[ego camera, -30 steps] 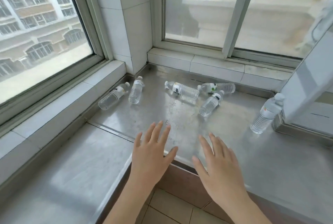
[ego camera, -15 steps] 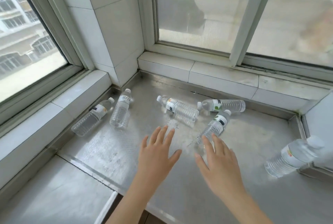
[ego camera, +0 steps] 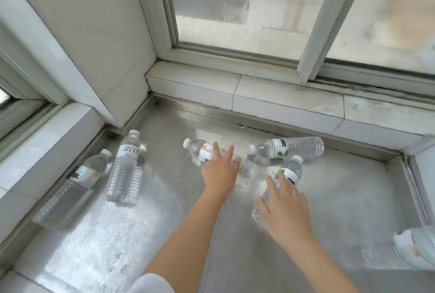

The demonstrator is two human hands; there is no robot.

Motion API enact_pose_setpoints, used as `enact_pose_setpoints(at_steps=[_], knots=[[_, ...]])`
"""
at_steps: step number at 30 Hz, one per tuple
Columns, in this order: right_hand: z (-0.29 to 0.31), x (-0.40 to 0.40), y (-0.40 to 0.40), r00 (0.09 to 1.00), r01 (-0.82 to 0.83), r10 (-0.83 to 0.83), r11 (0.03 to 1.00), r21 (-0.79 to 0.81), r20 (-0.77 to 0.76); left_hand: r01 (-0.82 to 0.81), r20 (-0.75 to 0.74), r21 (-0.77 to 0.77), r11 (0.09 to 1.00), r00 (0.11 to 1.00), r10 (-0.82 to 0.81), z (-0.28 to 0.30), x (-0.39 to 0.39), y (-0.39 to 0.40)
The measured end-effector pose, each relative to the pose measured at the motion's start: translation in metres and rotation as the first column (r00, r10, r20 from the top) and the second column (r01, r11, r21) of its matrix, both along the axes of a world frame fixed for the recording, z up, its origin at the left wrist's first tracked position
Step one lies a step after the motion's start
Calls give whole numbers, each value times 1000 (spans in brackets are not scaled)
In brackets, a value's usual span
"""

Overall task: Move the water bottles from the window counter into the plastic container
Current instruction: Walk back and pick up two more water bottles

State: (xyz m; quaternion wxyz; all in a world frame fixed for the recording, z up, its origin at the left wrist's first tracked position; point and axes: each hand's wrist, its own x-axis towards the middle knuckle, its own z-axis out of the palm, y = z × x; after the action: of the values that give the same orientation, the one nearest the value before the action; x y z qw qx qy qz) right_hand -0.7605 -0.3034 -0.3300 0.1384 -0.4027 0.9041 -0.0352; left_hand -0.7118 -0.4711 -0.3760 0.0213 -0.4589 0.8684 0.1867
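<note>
Plastic water bottles (ego camera: 124, 166): six, lying.

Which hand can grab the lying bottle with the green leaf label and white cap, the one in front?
The right hand, probably. Its straight fingers already lie over that clear plastic bottle. The left hand lies over a different bottle, the orange-labelled one.

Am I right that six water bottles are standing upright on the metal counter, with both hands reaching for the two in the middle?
Not quite: in the head view the bottles lie on their sides on the metal counter, none upright. The left hand is over one middle bottle, the right hand over another.
</note>
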Motion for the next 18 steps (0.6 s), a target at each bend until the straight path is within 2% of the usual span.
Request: enact_pose_setpoints(at_steps=[3,5,7,9,12,15,17,18], knots=[[-12,-13,-16,1000,20,-20,999,46,8,81,79,-17,997,994,-79,-2,-10,-6],[-18,-19,-22,999,30,-31,997,76,11,30,16,-24,999,999,-29,-9,-13,-13],[-22,-23,-25,999,39,-40,995,88,17,-49,-79,39,998,996,52,-18,-11,-19],[-24,-25,-27,999,42,-45,994,96,26,-42,-149,86,995,987,55,-26,-3,-20],[-30,-24,-30,999,38,-40,994,102,14,11,-194,112,994,981,11,-30,11,-20],[-41,-22,-30,999,36,-34,996,76,-25,151,-199,108,983,972,-127,-41,25,-21],[-49,-20,-28,999,45,-44,998,51,-24,230,-285,97,968,939,-194,-47,36,-21],[-52,-19,-27,998,54,-54,998,31,-16,224,-345,111,968,922,-174,-48,40,-19]])
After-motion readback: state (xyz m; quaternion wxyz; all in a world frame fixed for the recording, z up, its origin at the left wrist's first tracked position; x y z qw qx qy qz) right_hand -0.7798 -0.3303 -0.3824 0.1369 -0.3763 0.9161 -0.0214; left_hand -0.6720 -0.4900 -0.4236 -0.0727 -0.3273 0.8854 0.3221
